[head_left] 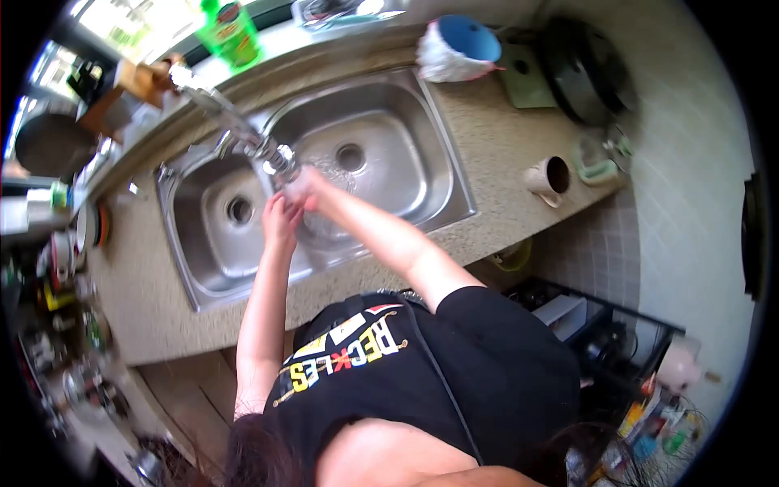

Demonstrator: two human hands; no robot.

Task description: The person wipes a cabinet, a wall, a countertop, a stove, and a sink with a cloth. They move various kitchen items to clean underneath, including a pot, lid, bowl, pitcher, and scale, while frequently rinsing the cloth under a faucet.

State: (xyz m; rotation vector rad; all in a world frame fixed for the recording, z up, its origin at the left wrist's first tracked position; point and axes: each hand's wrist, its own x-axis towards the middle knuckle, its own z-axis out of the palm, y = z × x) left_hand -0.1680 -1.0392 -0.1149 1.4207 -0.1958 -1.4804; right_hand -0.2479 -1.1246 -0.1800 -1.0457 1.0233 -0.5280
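Observation:
My left hand (281,221) is held just below the faucet (280,158), its fingers stretched out towards my right hand. My right hand (307,188) is directly under the spout, wetted by running water. Its fingers are blurred and partly hidden by the spout and the water. Both hands are close together, perhaps touching, above the divider of the double steel sink (445,162). No object shows in either hand. Water splashes into the right basin, near its drain (350,157).
A blue-lined container (445,61), a dark round pot (588,69) and a brown-rimmed cup (545,178) stand on the right of the counter (495,154). A green bottle (231,36) stands behind the faucet. A wooden knife block (122,93) is at the left.

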